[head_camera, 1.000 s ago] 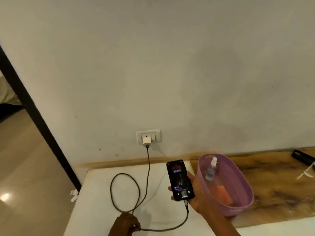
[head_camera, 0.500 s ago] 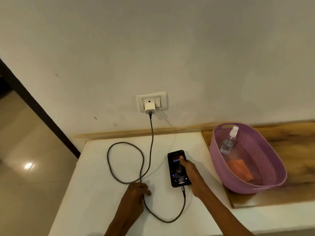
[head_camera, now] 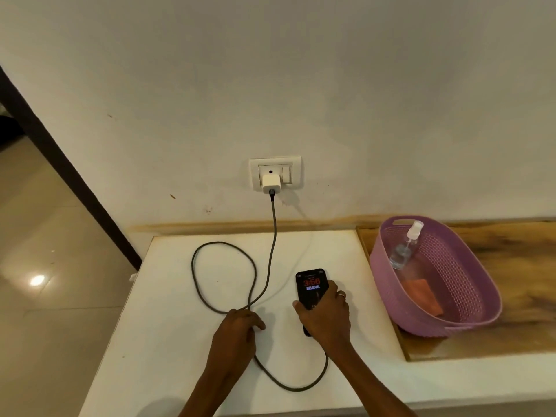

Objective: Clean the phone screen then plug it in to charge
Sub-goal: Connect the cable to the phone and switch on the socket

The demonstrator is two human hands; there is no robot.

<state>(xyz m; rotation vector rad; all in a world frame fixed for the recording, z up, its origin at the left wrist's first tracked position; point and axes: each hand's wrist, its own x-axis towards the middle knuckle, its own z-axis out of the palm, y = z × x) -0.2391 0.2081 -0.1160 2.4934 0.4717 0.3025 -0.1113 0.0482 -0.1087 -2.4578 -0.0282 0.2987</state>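
The phone (head_camera: 311,288) lies on the surface (head_camera: 186,371), under the right hand (head_camera: 326,316), with the left hand (head_camera: 236,332) just to its left resting on the cable (head_camera: 224,276). The cable loops over the surface left of the phone and runs up to the charger (head_camera: 271,184), which sits in the wall socket (head_camera: 276,173) behind. To the right of the phone stands a basket (head_camera: 469,296), and in it lie a spray bottle (head_camera: 405,247) and, nearer, a cloth (head_camera: 422,299).
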